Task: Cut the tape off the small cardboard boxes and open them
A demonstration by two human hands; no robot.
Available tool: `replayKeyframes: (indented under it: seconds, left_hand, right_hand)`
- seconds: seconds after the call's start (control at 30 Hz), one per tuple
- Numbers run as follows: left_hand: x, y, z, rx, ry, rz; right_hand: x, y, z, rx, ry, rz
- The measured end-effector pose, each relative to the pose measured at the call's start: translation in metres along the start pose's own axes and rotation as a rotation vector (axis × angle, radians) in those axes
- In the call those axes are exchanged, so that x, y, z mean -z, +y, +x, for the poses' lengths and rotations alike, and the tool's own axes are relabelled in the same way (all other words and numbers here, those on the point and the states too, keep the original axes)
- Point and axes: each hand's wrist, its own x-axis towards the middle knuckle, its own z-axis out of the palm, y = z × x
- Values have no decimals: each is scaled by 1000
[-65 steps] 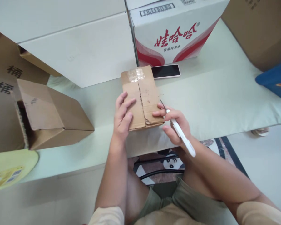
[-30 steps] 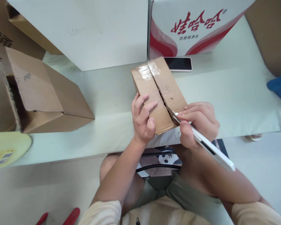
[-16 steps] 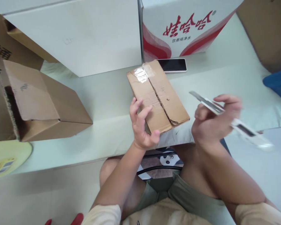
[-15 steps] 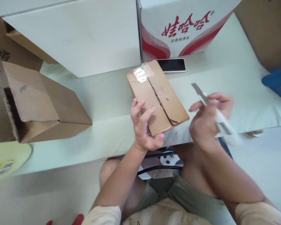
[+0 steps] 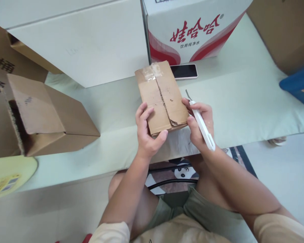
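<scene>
A small brown cardboard box (image 5: pixel 160 96) lies flat near the front edge of the pale green table (image 5: pixel 243 104), its top seam slit and a strip of clear tape at its far end. My left hand (image 5: pixel 146 130) grips the box's near left corner, fingers on top and thumb on the front edge. My right hand (image 5: pixel 200 123) is closed round a white utility knife (image 5: pixel 202 125), blade out and pointing away, and its fingertips touch the box's right side.
A black phone (image 5: pixel 183 71) lies behind the box. A white and red printed carton (image 5: pixel 192 30) and a large white box (image 5: pixel 78 44) stand at the back. An open cardboard box (image 5: pixel 45 118) lies on its side at left. A blue object (image 5: pixel 299 86) sits at far right.
The knife left the seam, swung out to the right and came back beside the box. The box has turned from slanted to nearly straight, and my left hand has closed on its corner.
</scene>
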Motion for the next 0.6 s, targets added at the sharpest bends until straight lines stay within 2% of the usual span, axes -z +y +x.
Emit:
replayKeyframes:
  seconds: [0.13,0.23,0.33,0.6]
  left_hand:
    - [7,-2,4,-22,57,58]
    - [12,-6,6,-61,107,111]
    - [15,-9,8,-89,94,152]
    - [20,-6,11,163,-36,15]
  right_hand:
    - [-2,0,-2,13,-21,-57]
    - [-5,-1,-4,73,-44,-149]
    - [-7,-1,-5,137,-61,-234]
    - [-11,-5,-9,47,-49,-260]
